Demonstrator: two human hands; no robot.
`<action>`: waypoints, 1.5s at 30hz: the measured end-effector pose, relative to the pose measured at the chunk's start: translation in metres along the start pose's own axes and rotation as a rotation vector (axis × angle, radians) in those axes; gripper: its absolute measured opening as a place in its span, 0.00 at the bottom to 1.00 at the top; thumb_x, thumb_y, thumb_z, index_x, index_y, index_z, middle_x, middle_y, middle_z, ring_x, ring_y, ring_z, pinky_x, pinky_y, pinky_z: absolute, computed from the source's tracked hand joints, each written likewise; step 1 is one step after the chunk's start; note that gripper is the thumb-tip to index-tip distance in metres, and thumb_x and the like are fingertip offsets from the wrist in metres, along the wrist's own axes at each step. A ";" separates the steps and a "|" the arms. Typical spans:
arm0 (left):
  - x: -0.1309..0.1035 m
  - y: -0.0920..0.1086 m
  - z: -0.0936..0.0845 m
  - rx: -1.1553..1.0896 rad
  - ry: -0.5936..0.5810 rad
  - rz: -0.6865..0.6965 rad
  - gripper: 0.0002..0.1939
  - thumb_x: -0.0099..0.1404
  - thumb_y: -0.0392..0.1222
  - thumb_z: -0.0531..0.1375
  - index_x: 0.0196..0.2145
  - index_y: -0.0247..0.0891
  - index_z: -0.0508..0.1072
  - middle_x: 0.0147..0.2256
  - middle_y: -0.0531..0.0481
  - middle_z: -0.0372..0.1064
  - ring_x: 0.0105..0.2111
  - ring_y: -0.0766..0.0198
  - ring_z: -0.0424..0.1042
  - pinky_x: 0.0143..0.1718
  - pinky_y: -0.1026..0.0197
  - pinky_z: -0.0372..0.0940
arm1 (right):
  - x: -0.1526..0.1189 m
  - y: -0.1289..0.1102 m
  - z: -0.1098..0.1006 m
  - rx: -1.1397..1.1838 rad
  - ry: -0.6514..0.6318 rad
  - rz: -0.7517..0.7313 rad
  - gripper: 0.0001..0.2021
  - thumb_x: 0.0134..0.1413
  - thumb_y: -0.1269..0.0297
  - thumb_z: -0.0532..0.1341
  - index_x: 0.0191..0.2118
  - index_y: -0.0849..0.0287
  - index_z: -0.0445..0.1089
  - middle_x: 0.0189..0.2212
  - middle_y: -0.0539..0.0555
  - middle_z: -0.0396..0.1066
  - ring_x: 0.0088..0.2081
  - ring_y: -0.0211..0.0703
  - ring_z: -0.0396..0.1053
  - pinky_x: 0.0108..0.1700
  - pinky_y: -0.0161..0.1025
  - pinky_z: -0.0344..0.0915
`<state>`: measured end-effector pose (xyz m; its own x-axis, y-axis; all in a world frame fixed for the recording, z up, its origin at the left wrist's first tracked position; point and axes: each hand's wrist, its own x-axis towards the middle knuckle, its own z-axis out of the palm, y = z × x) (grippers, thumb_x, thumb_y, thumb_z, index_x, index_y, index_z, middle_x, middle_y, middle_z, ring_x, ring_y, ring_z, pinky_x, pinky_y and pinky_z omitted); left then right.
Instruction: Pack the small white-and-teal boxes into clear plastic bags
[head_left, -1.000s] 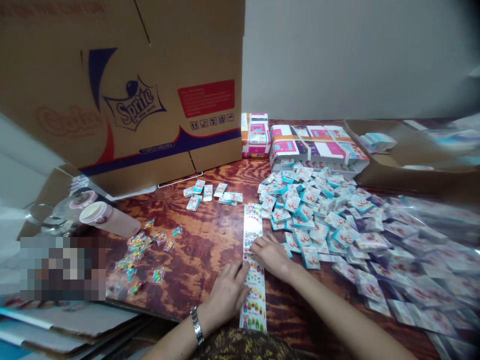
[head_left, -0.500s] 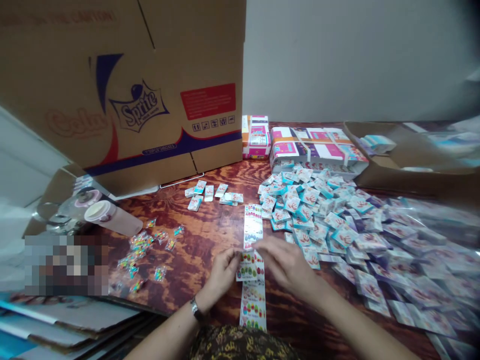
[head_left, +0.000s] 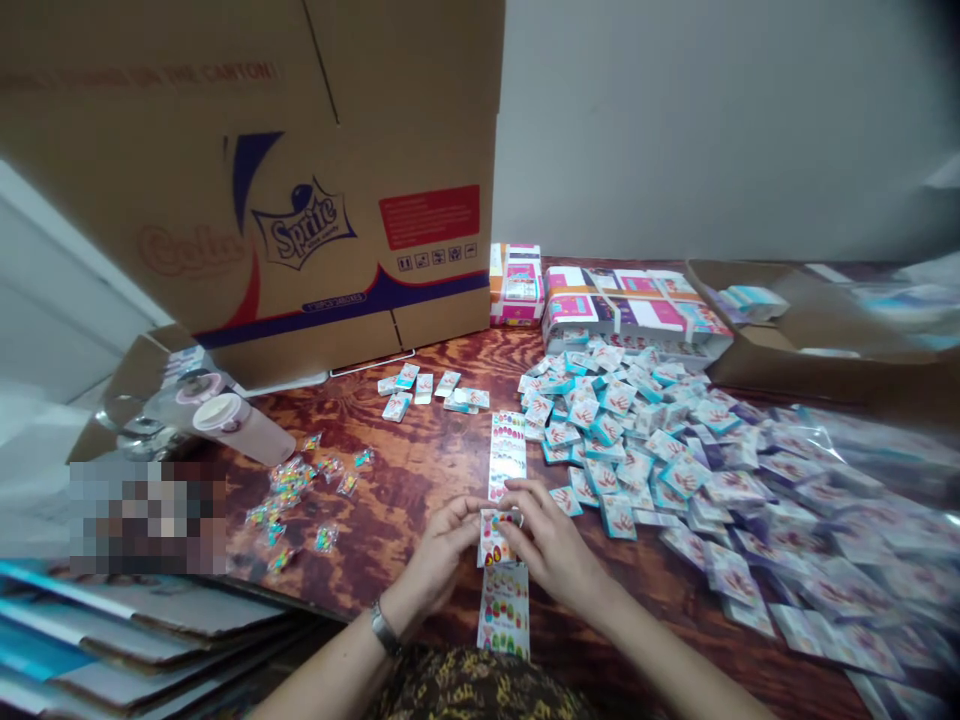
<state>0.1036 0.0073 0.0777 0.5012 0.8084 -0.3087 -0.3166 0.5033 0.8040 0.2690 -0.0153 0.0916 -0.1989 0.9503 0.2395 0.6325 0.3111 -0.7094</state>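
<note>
My left hand (head_left: 441,552) pinches the upper left edge of a small sticker sheet (head_left: 493,548) printed with rows of colourful nail shapes. My right hand (head_left: 559,552) has its fingers closed over the sheet's right side, hiding part of it. Below the hands, another sticker strip (head_left: 504,612) lies flat on the table near my body. A longer strip (head_left: 508,445) stretches away beyond the fingers. To the right spreads a big heap of small blue-and-white boxes (head_left: 619,470) with a hand picture.
A large Sprite carton (head_left: 315,290) stands at the back left. Wrapped candies (head_left: 289,490) and a pinkish bottle (head_left: 244,428) lie at the left. Several small boxes (head_left: 448,384) sit mid-table. Strapped bundles (head_left: 637,300) and an open carton (head_left: 817,365) stand behind the heap.
My right hand has come in closer to my left, its fingers now over the held sheet. The sheet's face shows a different print. The camera view has shifted slightly.
</note>
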 end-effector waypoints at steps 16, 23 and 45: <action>0.003 -0.025 0.001 0.415 0.037 0.152 0.08 0.57 0.43 0.59 0.29 0.37 0.65 0.23 0.54 0.68 0.19 0.68 0.67 0.21 0.66 0.63 | -0.011 0.029 0.000 0.642 -0.236 0.291 0.16 0.59 0.51 0.52 0.34 0.58 0.68 0.30 0.49 0.69 0.33 0.40 0.67 0.34 0.35 0.63; -0.002 -0.026 0.001 0.529 0.089 0.126 0.07 0.59 0.43 0.58 0.31 0.37 0.66 0.22 0.56 0.65 0.16 0.71 0.64 0.19 0.68 0.60 | -0.009 0.028 0.007 0.709 -0.435 0.258 0.15 0.54 0.53 0.58 0.40 0.59 0.69 0.29 0.49 0.70 0.31 0.39 0.66 0.32 0.34 0.62; -0.015 -0.001 -0.157 1.709 0.626 0.357 0.17 0.62 0.45 0.55 0.48 0.46 0.68 0.51 0.48 0.63 0.51 0.56 0.61 0.54 0.50 0.57 | -0.002 0.034 0.044 0.426 -0.295 0.304 0.13 0.55 0.53 0.54 0.32 0.58 0.66 0.27 0.49 0.67 0.30 0.40 0.64 0.32 0.33 0.60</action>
<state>-0.0300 0.0422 0.0024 0.1417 0.9751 0.1708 0.9289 -0.1906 0.3175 0.2580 -0.0065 0.0381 -0.2942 0.9412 -0.1664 0.3503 -0.0558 -0.9350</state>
